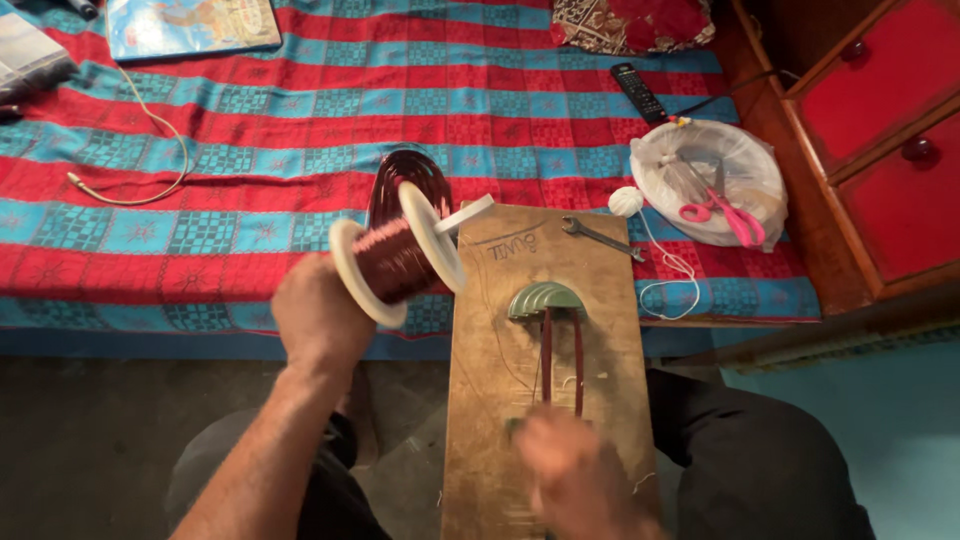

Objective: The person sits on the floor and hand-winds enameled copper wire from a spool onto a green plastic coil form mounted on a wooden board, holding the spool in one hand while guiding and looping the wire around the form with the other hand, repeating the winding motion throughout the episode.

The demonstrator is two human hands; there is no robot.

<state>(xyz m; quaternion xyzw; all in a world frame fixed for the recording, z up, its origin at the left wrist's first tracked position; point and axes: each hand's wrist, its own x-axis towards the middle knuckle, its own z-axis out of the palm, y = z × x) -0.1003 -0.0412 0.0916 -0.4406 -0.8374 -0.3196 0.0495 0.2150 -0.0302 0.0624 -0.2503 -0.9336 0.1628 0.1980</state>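
Striped red and blue cloth [300, 130] covers the bed behind a wooden board [500, 390]. My left hand [318, 318] grips a spool of copper wire [398, 258], still quite full. My blurry right hand [575, 475] touches the board's lower end; I cannot tell its grip. Only a few wire loops [561, 355] hang from the green form [545, 299]

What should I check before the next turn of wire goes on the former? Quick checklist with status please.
1. Spool gripped by left hand: ok.
2. Coil seated over the green former: ok.
3. Right hand grip at the coil's lower end: cannot tell, blurred.
4. Wooden board resting across the lap and on the bed edge: ok.
5. Wire path from spool to coil: cannot tell, too thin to see.
6. Wrench lying on the board's top corner, away from the coil: ok.
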